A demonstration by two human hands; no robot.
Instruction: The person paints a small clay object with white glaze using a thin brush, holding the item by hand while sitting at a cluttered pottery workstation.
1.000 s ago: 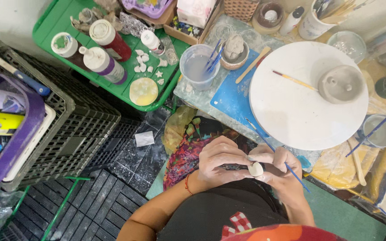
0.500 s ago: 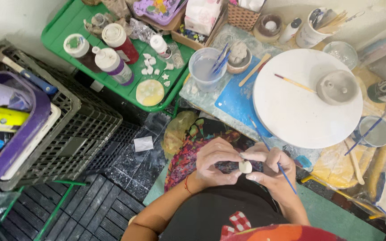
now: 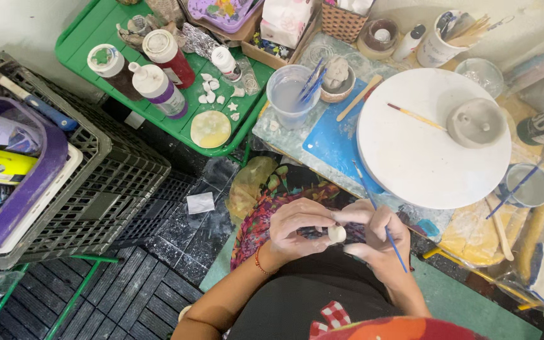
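Observation:
Over my lap, my left hand [image 3: 297,228] pinches a small white clay piece [image 3: 336,235] between thumb and fingers. My right hand [image 3: 378,238] touches the same piece from the right and also grips a thin blue-handled brush [image 3: 379,220], whose handle slants up to the left and down to the right. Both hands sit just below the edge of the low work table [image 3: 322,141]. On the table stands a round white turntable [image 3: 410,151] carrying a grey clay bowl [image 3: 476,123] and a wooden brush [image 3: 418,117].
A clear water cup with brushes [image 3: 292,96] and a blue mat [image 3: 335,141] lie left of the turntable. A green tray table [image 3: 96,31] holds paint bottles [image 3: 158,91] and small white shapes. A black crate [image 3: 96,182] stands at left, tool jars at the back.
The view has shifted slightly, so the scene sits lower and to the right. My hands stay together on the clay piece, turning it a little.

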